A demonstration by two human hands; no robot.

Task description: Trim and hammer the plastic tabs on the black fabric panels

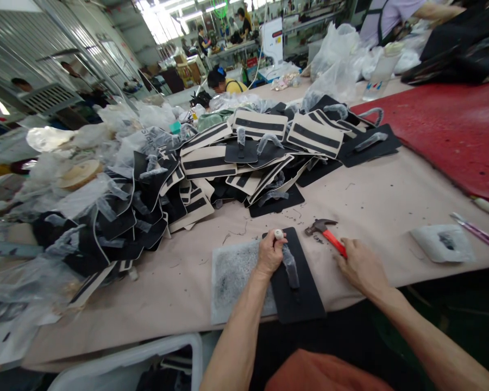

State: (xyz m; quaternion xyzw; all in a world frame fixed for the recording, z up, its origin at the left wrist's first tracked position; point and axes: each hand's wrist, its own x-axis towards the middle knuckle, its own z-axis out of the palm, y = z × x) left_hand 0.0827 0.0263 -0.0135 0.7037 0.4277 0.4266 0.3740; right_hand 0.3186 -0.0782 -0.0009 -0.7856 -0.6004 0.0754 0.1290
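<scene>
My left hand [270, 255] is closed around an upright tool with a pale round top [278, 234]; its lower part is hidden. This tool stands over the upper end of a black panel [303, 307], next to the panel's plastic-wrapped handle [290, 266]. Beneath the panel's left side lies a worn, speckled grey board [232, 282]. To the right, my right hand [361, 266] grips the red handle of a claw hammer [333, 241]. The hammer's dark head is at or just above the table, left of the hand.
A large pile of black and cream panels [261, 126] with wrapped handles covers the back of the table [370, 206]. At right are a plastic-wrapped block [442, 244], a pink cutter [476, 231] and a red surface [452, 130]. A white bin [195, 353] stands below the front edge.
</scene>
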